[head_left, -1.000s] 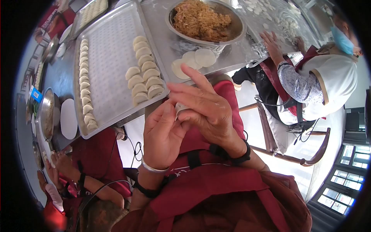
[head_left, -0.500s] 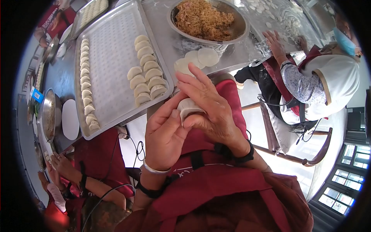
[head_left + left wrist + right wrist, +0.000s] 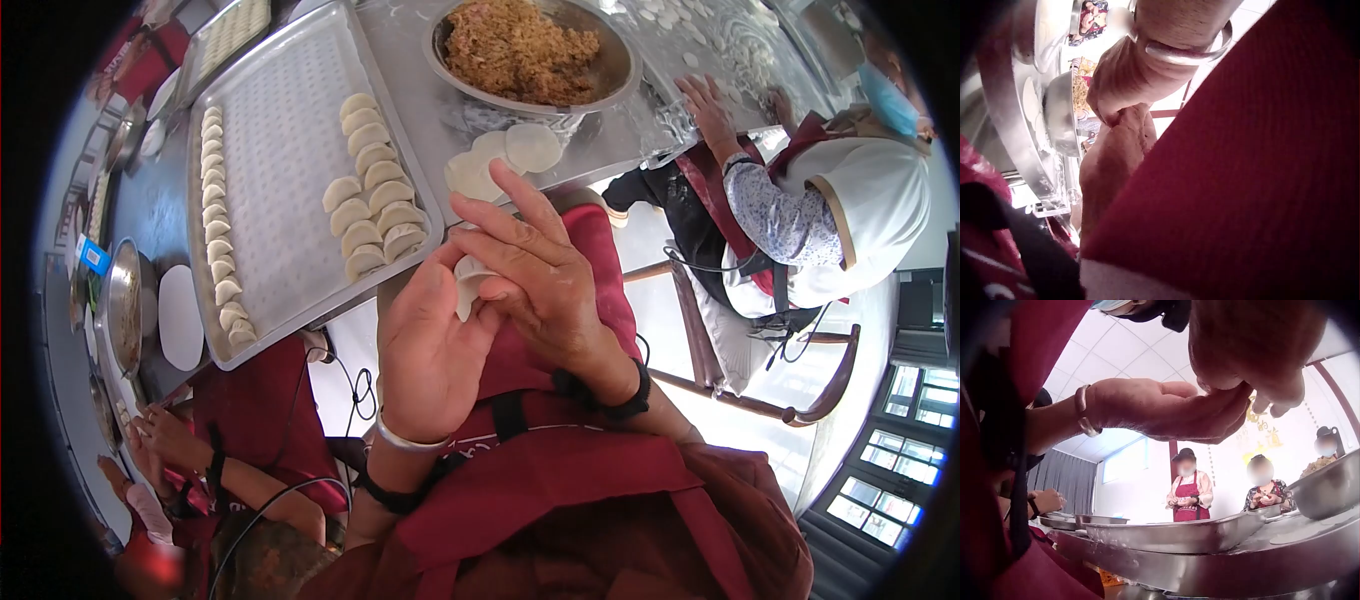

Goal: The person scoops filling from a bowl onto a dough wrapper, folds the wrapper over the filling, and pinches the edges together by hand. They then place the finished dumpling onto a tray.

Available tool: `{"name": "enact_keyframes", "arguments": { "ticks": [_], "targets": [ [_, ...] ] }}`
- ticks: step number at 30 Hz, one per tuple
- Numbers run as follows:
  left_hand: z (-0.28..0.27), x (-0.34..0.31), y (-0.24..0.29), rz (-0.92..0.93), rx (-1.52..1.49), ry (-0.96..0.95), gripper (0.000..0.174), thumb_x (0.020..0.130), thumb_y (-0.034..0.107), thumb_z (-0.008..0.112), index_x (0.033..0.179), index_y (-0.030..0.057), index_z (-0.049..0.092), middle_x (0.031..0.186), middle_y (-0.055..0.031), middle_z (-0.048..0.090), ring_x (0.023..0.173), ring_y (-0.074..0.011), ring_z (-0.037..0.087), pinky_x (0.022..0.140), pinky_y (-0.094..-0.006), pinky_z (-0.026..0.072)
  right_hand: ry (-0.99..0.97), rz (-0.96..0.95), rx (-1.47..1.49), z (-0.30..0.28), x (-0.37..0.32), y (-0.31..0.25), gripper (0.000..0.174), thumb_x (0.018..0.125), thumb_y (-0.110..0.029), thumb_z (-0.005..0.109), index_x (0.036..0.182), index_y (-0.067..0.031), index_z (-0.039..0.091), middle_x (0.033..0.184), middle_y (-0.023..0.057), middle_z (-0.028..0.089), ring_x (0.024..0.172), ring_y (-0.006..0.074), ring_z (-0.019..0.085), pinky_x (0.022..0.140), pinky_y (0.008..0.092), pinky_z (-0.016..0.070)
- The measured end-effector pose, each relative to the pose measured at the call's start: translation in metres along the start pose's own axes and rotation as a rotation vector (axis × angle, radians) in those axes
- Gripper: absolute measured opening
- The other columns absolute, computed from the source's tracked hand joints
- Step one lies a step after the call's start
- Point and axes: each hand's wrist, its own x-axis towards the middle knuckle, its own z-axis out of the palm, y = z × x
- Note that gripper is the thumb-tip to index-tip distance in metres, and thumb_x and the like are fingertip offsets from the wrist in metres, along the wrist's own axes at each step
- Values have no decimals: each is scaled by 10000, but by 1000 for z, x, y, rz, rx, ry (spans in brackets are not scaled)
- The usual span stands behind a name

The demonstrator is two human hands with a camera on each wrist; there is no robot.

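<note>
A pale dumpling (image 3: pixel 468 290) sits between my two hands, over my lap in front of the table edge. My left hand (image 3: pixel 425 350) holds it from the left, with the thumb up against it. From the other side my right hand (image 3: pixel 545 275) pinches its edge between thumb and forefinger, the remaining fingers stretched out over it. Fingers cover much of the dumpling. Both wrist views show the left hand (image 3: pixel 1147 412) and right hand (image 3: pixel 1254 350) meeting, the dumpling hidden there.
A metal tray (image 3: pixel 280 130) bears rows of dumplings. Round wrappers (image 3: pixel 530 148) lie right of it, below a steel bowl (image 3: pixel 632 75) of filling (image 3: pixel 520 50). Another person (image 3: pixel 840 200) sits at the right, hands on the floured table; someone else's hands (image 3: pixel 160 435) work at lower left.
The dumpling came into fuller view between my hands half a second ago, and my fingers now cover more of it again. The right-hand fingers have shifted along its edge.
</note>
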Motion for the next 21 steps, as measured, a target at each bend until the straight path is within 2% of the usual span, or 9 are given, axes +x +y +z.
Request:
{"name": "enact_keyframes", "arguments": {
  "ticks": [2,5,10,13,16,17,18,20,21],
  "targets": [
    [0,2,-1,5,23,-11,484,1063,260,363,1425,-60,336,1380,-132,473,1255,-212,487,1082,-382,375,-6,-15,-33,1,1,2,596,912,-503,534,1212,2,634,1320,172,596,1355,414,424,1082,485,361],
    [-3,6,1,0,68,-65,491,1060,279,372,1416,-58,342,1422,-134,429,1286,-213,440,1112,-383,340,61,97,74,4,-1,-2,475,852,-360,661,1192,-29,640,1346,134,580,1356,383,427,1075,488,368],
    [0,9,-8,94,263,-73,608,1018,348,485,1431,-67,319,1342,-119,486,1226,-185,479,1082,-348,356,100,88,56,7,-1,2,466,878,-320,658,1237,-26,614,1344,151,578,1345,396,438,1057,476,395],
    [-7,12,-15,130,443,32,650,971,324,584,1422,-77,344,1262,-107,538,1173,-185,524,1043,-327,392,98,119,132,7,-1,3,460,894,-285,653,1266,-22,596,1343,164,575,1332,396,454,1060,461,400],
    [-9,15,-9,196,534,-13,673,920,158,688,1438,-63,319,1279,-127,499,1142,-164,529,963,-282,465,101,212,204,-5,0,1,427,910,-219,636,1282,-16,587,1341,175,571,1320,377,475,1070,435,397],
    [-11,16,-9,206,533,-11,667,915,128,686,1440,-57,319,1281,-124,497,1126,-163,536,959,-278,467,102,248,222,-13,-1,3,414,915,-193,629,1286,-14,585,1340,178,570,1316,368,482,1073,425,396],
    [-13,17,-9,216,532,-8,664,909,97,685,1443,-52,320,1282,-120,496,1111,-161,542,954,-274,470,156,312,198,-15,-6,10,343,952,-128,576,1272,-8,595,1299,171,605,1255,312,553,1043,385,426],
    [-11,19,-2,218,578,32,597,916,33,642,1430,-52,350,1246,-108,520,1058,-158,564,948,-279,478,331,544,244,-18,-16,27,287,994,-115,521,1242,-13,625,1206,139,666,1137,235,623,973,330,469],
    [-13,21,3,206,609,47,578,918,25,631,1423,-54,361,1232,-107,529,1050,-157,568,945,-288,484,420,659,201,-21,-17,38,266,1023,-148,499,1176,-13,669,1095,103,710,1010,157,645,893,283,488]
  ]
}}
